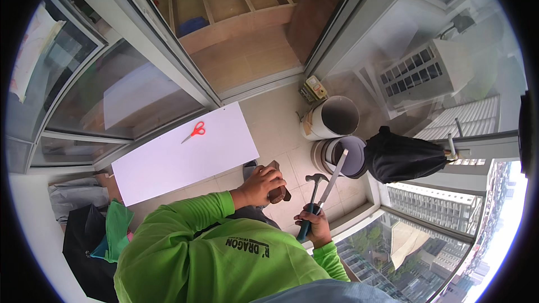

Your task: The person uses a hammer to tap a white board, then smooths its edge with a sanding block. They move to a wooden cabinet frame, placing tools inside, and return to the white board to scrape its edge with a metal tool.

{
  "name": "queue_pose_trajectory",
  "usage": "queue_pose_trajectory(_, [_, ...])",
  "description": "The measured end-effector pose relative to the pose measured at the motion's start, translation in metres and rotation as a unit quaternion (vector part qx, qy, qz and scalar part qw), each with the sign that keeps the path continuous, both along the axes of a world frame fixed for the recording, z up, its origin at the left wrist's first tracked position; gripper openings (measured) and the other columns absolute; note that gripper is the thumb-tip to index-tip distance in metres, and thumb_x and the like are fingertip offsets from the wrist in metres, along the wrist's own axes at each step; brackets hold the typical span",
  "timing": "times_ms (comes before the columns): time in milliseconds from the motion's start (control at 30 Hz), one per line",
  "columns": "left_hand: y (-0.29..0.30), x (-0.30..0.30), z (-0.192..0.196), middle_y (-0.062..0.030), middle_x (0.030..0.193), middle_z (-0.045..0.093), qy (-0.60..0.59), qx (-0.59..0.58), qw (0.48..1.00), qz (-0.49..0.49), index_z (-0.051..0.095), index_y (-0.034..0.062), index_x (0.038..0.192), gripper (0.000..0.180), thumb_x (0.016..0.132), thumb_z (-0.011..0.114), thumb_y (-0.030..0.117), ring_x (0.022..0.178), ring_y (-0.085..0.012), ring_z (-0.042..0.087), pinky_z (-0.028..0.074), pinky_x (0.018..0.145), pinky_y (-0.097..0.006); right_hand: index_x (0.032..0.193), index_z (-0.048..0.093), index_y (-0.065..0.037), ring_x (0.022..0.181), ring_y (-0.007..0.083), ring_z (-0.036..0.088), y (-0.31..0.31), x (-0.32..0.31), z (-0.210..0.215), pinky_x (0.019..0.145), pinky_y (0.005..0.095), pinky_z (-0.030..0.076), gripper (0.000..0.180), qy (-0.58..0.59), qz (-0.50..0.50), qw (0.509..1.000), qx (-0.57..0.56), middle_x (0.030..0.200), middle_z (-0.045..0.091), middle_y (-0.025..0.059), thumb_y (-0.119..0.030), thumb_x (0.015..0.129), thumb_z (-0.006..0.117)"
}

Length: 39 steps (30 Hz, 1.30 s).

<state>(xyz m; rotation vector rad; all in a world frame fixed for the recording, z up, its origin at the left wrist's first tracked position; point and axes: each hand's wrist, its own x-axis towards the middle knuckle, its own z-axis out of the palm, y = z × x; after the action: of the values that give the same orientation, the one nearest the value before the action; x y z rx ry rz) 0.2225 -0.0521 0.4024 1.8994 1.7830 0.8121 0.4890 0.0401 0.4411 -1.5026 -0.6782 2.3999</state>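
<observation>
My right hand [317, 225] is closed around the dark teal handle of a claw hammer [316, 179], its head pointing away from me. In the same grip is a long, narrow, pale blade-like strip [333, 177] slanting up to the right; its lower end is hidden by my fingers. My left hand [260, 186] is wrapped over a brown block-like object [276, 193], partly covered by my fingers, so its exact kind cannot be made out. Orange-handled scissors [197, 128] lie on a large white sheet [168, 163] on the floor, ahead and to the left.
Two round buckets [314, 124] [318, 157] stand ahead to the right, beside a yellowish box [313, 88]. A black bag [398, 156] hangs by the window. Grey and green bags [119, 230] lie at left. A sliding-door frame [264, 85] opens onto a wooden framework [241, 25].
</observation>
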Motion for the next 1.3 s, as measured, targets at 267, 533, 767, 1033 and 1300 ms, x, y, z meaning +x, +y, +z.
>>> queue_pose_trajectory(267, [0.040, -0.042, 0.022, -0.0047, 0.099, 0.066, 0.009, -0.071, 0.997, 0.012, 0.069, 0.0116, 0.107, 0.055, 0.062, 0.082, 0.040, 0.105, -0.0270, 0.058, 0.036, 0.098, -0.046, 0.105, 0.061, 0.003, 0.079, 0.0169, 0.066, 0.075, -0.115, 0.047, 0.073, 0.0303, 0.053, 0.036, -0.086, 0.200, 0.924, 0.315, 0.093, 0.069, 0.0092, 0.000, 0.073, 0.076])
queue_pose_trajectory(533, [0.080, -0.066, 0.027, -0.0102, 0.101, 0.066, 0.022, -0.135, 0.987, 0.080, 0.069, 0.0083, 0.115, 0.061, 0.066, 0.079, 0.043, 0.106, -0.0309, 0.057, 0.036, 0.098, -0.047, 0.103, 0.064, 0.004, 0.075, 0.0156, 0.065, 0.146, -0.195, 0.048, 0.069, 0.0301, 0.052, 0.029, -0.012, 0.350, 0.898, 0.267, 0.086, 0.067, 0.0068, -0.002, 0.077, 0.076])
queue_pose_trajectory(767, [0.150, -0.062, 0.015, -0.0085, 0.105, 0.065, 0.077, -0.184, 0.966, 0.165, 0.069, 0.0111, 0.117, 0.060, 0.066, 0.081, 0.042, 0.109, -0.0278, 0.056, 0.036, 0.097, -0.046, 0.104, 0.063, 0.004, 0.076, 0.0188, 0.067, 0.237, -0.233, -0.009, 0.068, 0.0335, 0.054, 0.033, -0.018, 0.462, 0.858, 0.222, 0.089, 0.069, 0.0095, -0.005, 0.077, 0.079])
queue_pose_trajectory(1033, [0.237, -0.046, 0.002, -0.0023, 0.107, 0.065, 0.128, -0.149, 0.962, 0.190, 0.073, 0.0094, 0.103, 0.041, 0.069, 0.079, 0.031, 0.117, -0.0213, 0.053, 0.033, 0.104, -0.044, 0.100, 0.063, 0.000, 0.073, 0.0201, 0.068, 0.320, -0.244, -0.011, 0.066, 0.0334, 0.056, 0.026, -0.068, 0.446, 0.880, 0.146, 0.086, 0.066, 0.0088, 0.001, 0.077, 0.075])
queue_pose_trajectory(1300, [0.305, -0.038, -0.026, 0.0015, 0.102, 0.069, 0.116, -0.142, 0.966, 0.181, 0.077, 0.0133, 0.088, 0.027, 0.068, 0.079, 0.032, 0.115, -0.0203, 0.053, 0.032, 0.103, -0.042, 0.094, 0.060, -0.001, 0.063, 0.0209, 0.064, 0.391, -0.232, -0.058, 0.056, 0.0340, 0.054, 0.020, -0.057, 0.471, 0.870, 0.135, 0.078, 0.062, 0.0066, 0.009, 0.077, 0.065])
